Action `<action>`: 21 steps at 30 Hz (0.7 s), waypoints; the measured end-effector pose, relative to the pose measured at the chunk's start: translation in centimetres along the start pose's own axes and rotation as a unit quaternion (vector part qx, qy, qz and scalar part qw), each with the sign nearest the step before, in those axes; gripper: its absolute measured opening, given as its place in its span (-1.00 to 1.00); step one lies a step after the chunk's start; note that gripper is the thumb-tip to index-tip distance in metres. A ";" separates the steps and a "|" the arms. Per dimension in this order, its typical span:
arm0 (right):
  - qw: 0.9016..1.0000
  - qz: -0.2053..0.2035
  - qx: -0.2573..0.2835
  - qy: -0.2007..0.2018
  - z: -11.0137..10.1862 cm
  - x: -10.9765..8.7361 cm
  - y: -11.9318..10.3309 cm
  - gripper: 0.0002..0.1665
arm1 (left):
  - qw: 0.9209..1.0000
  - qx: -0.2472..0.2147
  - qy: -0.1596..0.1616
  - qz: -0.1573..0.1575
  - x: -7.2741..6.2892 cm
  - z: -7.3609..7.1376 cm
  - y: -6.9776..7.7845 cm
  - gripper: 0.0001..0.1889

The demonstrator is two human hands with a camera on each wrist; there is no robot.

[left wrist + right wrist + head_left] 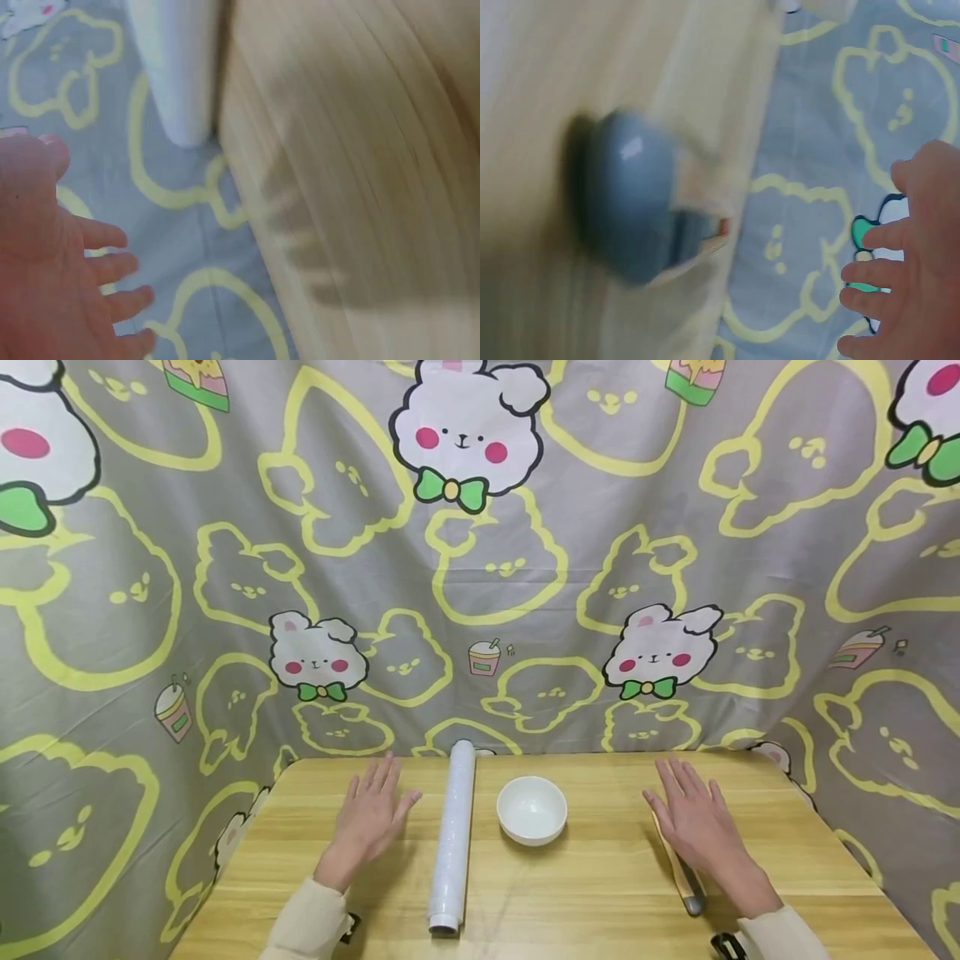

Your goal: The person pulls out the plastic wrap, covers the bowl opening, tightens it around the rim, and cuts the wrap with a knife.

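Semi-clear plastic-film roll (453, 839) lower centre, white round bowl (532, 810) just right. Tan, grey-ended tool (682, 875) lower right, partly behind right hand (692, 822). Left hand (372, 810) likewise spread flat; both hold nothing. Probably pre-grasp; gripping needs curled fingers.

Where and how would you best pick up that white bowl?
The white bowl is probably best pinched at its right rim, coming from above and the right, thumb inside, fingers outside. It stands upright with its mouth open; the roll lies to its left, and the right hand is over on its right.
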State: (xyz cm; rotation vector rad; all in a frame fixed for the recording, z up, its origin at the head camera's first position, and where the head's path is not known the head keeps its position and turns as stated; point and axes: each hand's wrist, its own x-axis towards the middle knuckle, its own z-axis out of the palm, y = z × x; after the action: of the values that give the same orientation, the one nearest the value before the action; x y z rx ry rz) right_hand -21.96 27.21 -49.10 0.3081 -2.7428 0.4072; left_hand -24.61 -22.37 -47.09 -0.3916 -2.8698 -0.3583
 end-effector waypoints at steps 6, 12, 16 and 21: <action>0.998 -0.014 0.048 0.038 -0.3 0.6 -1.6 -0.32 | 0.990 -0.137 -0.033 -0.006 -1.1 0.2 1.7 -0.24; 0.992 -0.014 0.119 0.034 1.5 0.8 -4.5 -0.36 | 0.966 -0.229 -0.110 -0.056 -2.9 0.7 3.8 -0.13; 0.987 -0.021 0.152 0.035 3.0 0.9 -6.7 -0.38 | 0.950 -0.260 -0.155 -0.073 -4.2 0.9 5.6 0.05; 0.978 -0.018 0.209 0.011 4.4 1.7 -9.1 -0.31 | 0.949 -0.274 -0.140 -0.063 -5.0 1.4 7.3 0.09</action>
State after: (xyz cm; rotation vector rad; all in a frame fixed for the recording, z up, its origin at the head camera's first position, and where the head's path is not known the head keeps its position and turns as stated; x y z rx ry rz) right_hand -22.48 17.02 -50.26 0.4519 -2.6058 0.9722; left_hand -18.08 -16.34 -48.14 -0.3731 -3.0321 -1.2276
